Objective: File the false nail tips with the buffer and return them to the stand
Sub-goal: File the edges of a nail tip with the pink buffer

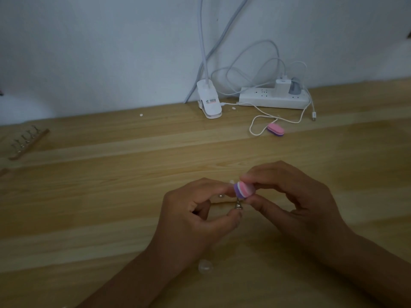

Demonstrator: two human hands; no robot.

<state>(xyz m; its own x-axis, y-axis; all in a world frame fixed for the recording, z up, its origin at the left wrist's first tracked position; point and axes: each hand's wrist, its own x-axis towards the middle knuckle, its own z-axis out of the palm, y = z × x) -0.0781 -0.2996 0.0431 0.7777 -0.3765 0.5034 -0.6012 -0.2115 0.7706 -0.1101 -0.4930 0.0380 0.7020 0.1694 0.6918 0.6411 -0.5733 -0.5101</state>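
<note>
My right hand pinches the buffer between thumb and fingertips, above the middle of the table. The buffer shows me its rounded end, with purple, white and pink layers; its long axis runs away from me and to the right, back into my fingers. My left hand is closed on a small metal clip, fingertips together around its lower part. The clip stands roughly upright, its top reaching up to the underside of the buffer. A nail tip at that top is too small and blurred to make out.

The stand, a wooden strip with a row of clips, lies well apart at the far left, its long axis slanting from near-left to far-right. A second buffer lies flat near the power strip, pointing near-right, beside a loop of white cable. A lamp clamp sits by the wall.
</note>
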